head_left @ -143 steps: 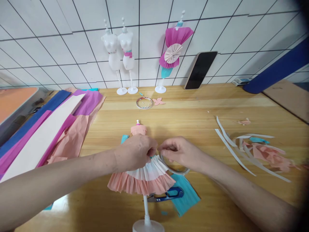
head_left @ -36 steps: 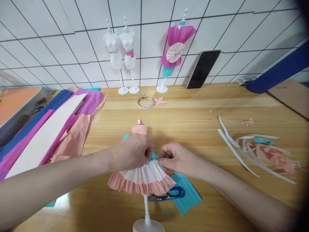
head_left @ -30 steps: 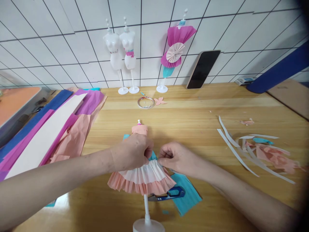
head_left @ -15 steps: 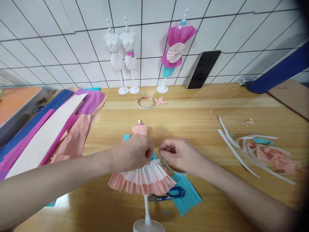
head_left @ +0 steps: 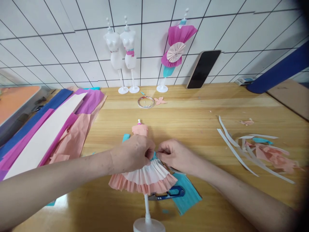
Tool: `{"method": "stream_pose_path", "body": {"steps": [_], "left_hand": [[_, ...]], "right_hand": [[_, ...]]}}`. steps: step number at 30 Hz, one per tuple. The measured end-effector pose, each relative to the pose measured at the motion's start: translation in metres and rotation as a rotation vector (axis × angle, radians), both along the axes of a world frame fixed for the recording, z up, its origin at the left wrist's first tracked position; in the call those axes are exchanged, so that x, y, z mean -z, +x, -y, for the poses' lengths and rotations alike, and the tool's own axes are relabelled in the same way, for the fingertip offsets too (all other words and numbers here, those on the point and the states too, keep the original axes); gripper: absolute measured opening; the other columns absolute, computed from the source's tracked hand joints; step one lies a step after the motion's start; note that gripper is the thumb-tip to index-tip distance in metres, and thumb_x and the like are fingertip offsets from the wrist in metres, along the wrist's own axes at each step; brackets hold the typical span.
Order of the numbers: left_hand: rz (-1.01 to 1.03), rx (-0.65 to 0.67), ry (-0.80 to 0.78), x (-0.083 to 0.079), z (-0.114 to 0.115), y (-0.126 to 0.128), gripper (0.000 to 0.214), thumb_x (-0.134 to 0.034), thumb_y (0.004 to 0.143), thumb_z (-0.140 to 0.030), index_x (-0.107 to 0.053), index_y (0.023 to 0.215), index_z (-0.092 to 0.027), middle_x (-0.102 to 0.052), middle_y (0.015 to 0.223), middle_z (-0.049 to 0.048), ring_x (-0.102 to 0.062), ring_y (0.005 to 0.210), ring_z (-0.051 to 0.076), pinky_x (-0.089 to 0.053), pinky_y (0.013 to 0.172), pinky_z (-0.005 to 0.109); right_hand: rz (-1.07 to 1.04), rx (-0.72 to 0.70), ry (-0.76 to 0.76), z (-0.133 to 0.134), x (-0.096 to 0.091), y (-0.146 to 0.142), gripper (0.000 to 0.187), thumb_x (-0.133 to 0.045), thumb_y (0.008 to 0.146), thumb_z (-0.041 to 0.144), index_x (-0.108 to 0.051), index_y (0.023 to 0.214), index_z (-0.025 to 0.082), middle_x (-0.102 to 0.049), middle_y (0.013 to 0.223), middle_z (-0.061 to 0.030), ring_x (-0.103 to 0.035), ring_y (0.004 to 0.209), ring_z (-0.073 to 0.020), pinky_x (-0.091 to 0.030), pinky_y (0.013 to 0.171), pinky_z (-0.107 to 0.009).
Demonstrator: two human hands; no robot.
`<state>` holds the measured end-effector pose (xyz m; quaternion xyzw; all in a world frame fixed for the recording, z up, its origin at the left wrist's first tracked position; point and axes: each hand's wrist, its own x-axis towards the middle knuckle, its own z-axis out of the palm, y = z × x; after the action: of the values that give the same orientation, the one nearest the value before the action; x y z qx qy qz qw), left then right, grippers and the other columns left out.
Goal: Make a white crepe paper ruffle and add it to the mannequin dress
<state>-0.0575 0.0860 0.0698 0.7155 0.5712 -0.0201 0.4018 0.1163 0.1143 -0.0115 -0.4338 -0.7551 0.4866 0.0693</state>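
Observation:
A small mannequin on a white stand wears a pleated crepe-paper skirt, white over peach, with a peach top. My left hand is closed around the mannequin's waist. My right hand is pinched at the waist's right side on a teal band. Under the right hand a tape ring shows in part. Both hands touch at the waist.
Blue scissors lie on a teal paper piece beside the stand. Crepe sheets lie at left, paper scraps at right. Two bare mannequins, a dressed pink one, a phone and a tape ring stand behind.
My right hand drew back to the right about half a second ago, baring the tape ring, then came back to the waist. My left hand stayed on the mannequin.

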Motion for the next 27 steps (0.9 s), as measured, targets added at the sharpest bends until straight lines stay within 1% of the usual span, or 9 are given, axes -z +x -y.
{"method": "stream_pose_path", "body": {"steps": [6,10,13,17,21,24,27], "left_hand": [[0.029,0.01,0.076,0.009,0.004,0.0,0.011,-0.052,0.061,-0.005,-0.056,0.063,-0.016,-0.05,0.058,-0.0054,-0.043,0.054,0.007,-0.029,0.049,0.02],[0.015,-0.006,0.111,0.015,0.005,0.0,0.013,-0.052,0.061,-0.005,-0.058,0.064,-0.016,-0.051,0.058,-0.0053,-0.043,0.053,0.007,-0.028,0.049,0.02],[-0.017,-0.011,0.138,0.015,0.005,0.001,0.015,-0.051,0.061,-0.005,-0.059,0.065,-0.017,-0.052,0.058,-0.0046,-0.044,0.054,0.008,-0.029,0.049,0.02],[-0.078,-0.013,0.115,0.012,0.007,0.004,0.018,-0.05,0.061,-0.003,-0.06,0.067,-0.017,-0.055,0.062,-0.0031,-0.045,0.057,0.01,-0.029,0.052,0.021],[-0.124,0.005,0.129,0.011,0.011,0.005,0.019,-0.049,0.063,-0.003,-0.06,0.069,-0.016,-0.056,0.064,-0.0024,-0.044,0.059,0.01,-0.03,0.055,0.023],[-0.117,0.011,0.163,0.013,0.012,0.005,0.018,-0.05,0.062,-0.003,-0.06,0.069,-0.016,-0.057,0.064,-0.002,-0.044,0.059,0.01,-0.029,0.055,0.023],[-0.085,-0.004,0.166,0.016,0.011,0.004,0.018,-0.05,0.062,-0.003,-0.06,0.067,-0.016,-0.057,0.063,-0.0022,-0.043,0.057,0.01,-0.029,0.053,0.022]], "right_hand": [[-0.015,-0.026,-0.021,-0.001,-0.013,0.005,0.024,-0.05,0.077,0.027,-0.056,0.057,0.015,-0.042,0.048,0.0051,-0.037,0.046,-0.0079,-0.026,0.042,-0.02],[0.012,-0.049,-0.033,0.001,-0.015,0.003,0.021,-0.055,0.073,0.025,-0.057,0.055,0.015,-0.047,0.047,0.0037,-0.042,0.046,-0.0088,-0.025,0.041,-0.021],[0.029,-0.036,-0.025,0.002,-0.013,0.001,0.019,-0.055,0.072,0.023,-0.058,0.055,0.016,-0.051,0.047,0.0028,-0.045,0.047,-0.0097,-0.026,0.041,-0.021],[0.036,-0.012,-0.017,0.002,-0.012,-0.001,0.013,-0.055,0.069,0.017,-0.059,0.057,0.016,-0.052,0.047,0.0033,-0.046,0.046,-0.0095,-0.028,0.042,-0.02],[0.029,0.001,-0.018,0.002,-0.013,-0.001,0.011,-0.055,0.068,0.016,-0.06,0.058,0.016,-0.053,0.047,0.0031,-0.048,0.047,-0.0099,-0.029,0.041,-0.02],[0.014,0.004,-0.017,0.001,-0.019,0.001,0.012,-0.055,0.07,0.018,-0.062,0.061,0.016,-0.052,0.048,0.0031,-0.045,0.045,-0.0092,-0.029,0.04,-0.02],[-0.013,0.037,0.016,0.003,-0.03,0.005,0.013,-0.053,0.072,0.018,-0.063,0.064,0.016,-0.05,0.048,0.0038,-0.041,0.044,-0.0084,-0.029,0.041,-0.02]]}}
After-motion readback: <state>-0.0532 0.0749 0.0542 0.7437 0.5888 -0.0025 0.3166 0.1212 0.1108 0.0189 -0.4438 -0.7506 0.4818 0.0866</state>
